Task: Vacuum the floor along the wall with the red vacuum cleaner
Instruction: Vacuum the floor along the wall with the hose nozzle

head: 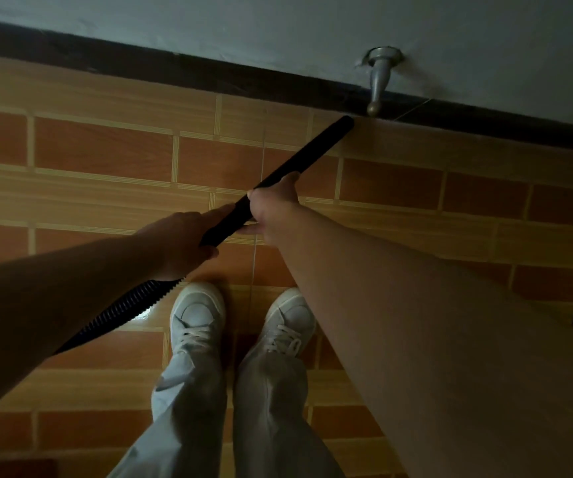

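The long black vacuum wand [292, 174] is gripped in the curled fingers of the left hand [178, 243] and right hand [274, 208], its tip at the dark skirting board [140, 63], where the silver metal doorstop [380, 81] just beside it could be struck if swept rightward.

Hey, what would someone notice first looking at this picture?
A black wand runs diagonally across the middle, gripped by the left hand and right hand, its tip at the dark baseboard. Just above the tip, a metal doorstop sticks out of the wall. White shoes stand on the tiles below.
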Motion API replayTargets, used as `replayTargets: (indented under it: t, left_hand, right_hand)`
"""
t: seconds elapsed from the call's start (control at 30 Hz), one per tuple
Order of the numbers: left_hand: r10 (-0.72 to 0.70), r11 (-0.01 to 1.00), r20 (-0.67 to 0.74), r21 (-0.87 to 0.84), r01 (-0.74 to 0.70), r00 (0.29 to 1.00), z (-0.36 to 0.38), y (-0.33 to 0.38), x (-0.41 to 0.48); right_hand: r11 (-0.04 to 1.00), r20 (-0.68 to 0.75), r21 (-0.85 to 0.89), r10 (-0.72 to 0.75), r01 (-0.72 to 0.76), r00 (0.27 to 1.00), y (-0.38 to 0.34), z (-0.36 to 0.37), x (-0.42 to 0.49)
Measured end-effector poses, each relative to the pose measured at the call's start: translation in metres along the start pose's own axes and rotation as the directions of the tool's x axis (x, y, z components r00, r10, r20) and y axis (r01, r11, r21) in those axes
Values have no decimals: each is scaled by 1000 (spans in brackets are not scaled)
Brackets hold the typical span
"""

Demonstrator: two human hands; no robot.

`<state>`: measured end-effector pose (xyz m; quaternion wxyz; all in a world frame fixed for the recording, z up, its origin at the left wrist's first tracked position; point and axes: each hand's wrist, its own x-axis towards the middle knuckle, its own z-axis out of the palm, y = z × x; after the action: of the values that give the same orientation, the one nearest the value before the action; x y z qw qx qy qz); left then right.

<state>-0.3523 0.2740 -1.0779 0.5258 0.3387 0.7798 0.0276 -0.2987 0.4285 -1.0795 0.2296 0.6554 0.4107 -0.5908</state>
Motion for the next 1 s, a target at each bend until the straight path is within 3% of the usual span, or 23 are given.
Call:
replayTargets:
  t: [0.33,0.63,1.0]
  left_hand:
    - [-18,994,2,-104,18,1000,5,-38,-24]
    - [-88,970,-51,-230,74,995,15,-76,-62]
    - [-71,954,-63,-297,49,996,34,-57,-56]
  right_hand:
    - [999,6,-44,33,-33,999,-1,48,-16]
    - [973,49,-229,-7,18,999,9,93,-33]
    - [938,39,-333,-88,96,995,22,70,-20]
